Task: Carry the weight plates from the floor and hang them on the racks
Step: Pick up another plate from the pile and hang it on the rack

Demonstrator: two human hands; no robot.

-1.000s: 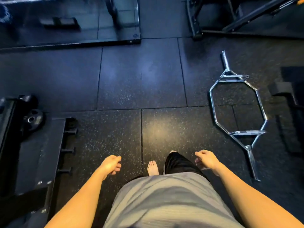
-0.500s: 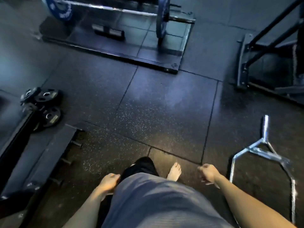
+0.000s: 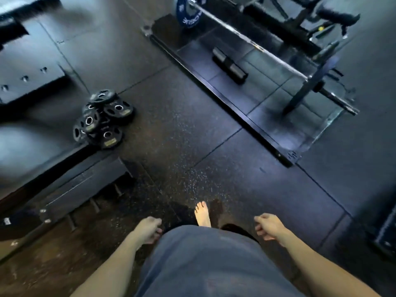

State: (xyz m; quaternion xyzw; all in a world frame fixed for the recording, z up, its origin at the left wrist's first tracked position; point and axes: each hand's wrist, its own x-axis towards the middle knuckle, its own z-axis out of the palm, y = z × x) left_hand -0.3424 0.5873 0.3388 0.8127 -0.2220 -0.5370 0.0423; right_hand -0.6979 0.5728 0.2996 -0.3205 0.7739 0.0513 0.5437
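The dark rubber floor [image 3: 182, 133] spreads under me in big speckled tiles. Up to my right, a lifting platform [image 3: 252, 97] lies on it, carrying a long barbell [image 3: 252, 45] loaded with a blue plate [image 3: 186, 12] at the far end and a darker disc near the close end; a small black block [image 3: 230, 65] lies on the platform beside the bar. To my left runs a low black rack [image 3: 70, 187] with short pegs sticking out of its side toward me. At the far end of that rack, the weight plates [image 3: 104, 118] sit heaped on the floor in a loose pile, black discs with bright centre rings, some leaning on others. They are well ahead of me and to the left, apart from both hands. My bare foot [image 3: 202, 214] is planted on the floor between my arms. My left hand [image 3: 147, 230] hangs loose, its grip slack with fingers lightly curled round nothing. My right hand [image 3: 269, 228] is likewise relaxed and holds nothing.
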